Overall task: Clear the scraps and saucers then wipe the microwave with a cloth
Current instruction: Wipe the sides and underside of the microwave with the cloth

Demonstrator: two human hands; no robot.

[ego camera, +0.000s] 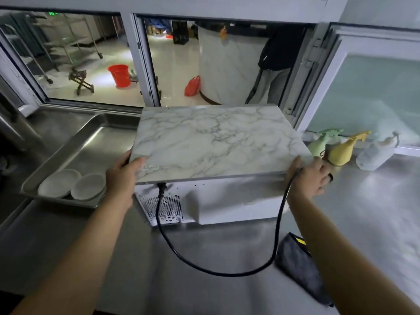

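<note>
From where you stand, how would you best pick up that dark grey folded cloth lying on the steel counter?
Probably with the right hand, which is nearest. The dark grey folded cloth lies flat on the steel counter, beside the looping black power cord, partly under the right forearm. Come from above and pinch its thick folded end towards the microwave, clear of the cord.

— What's on the steel counter (227, 251)?

— My microwave (216, 142), its back to me. Left of it a metal tray (68, 153); right of it three spray bottles (341, 151). Nearer me, right of its cord (204, 267), my dark cloth (297, 264).
</note>
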